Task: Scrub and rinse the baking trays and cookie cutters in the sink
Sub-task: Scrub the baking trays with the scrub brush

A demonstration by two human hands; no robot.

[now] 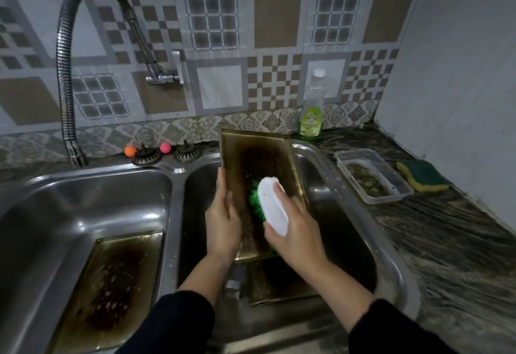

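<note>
A gold baking tray (pixel 252 152) with a dark burnt middle leans tilted over the right sink basin (pixel 332 186), its far end against the back rim. My left hand (pixel 223 222) grips its left edge. My right hand (pixel 296 233) holds a white scrub brush (pixel 272 204) whose green bristles press on the tray's lower middle. A second burnt tray (pixel 114 281) lies flat in the left basin (pixel 83 194). Another tray (pixel 279 286) rests low in the right basin, mostly hidden. No cookie cutters are visible.
A flexible metal faucet (pixel 65 79) arcs over the left basin. Dish soap bottle (pixel 312 107) stands behind the right basin. On the right counter sit a clear plastic container (pixel 371 177) and a green-yellow sponge (pixel 423 176). Two strainer plugs (pixel 167 153) rest on the back rim.
</note>
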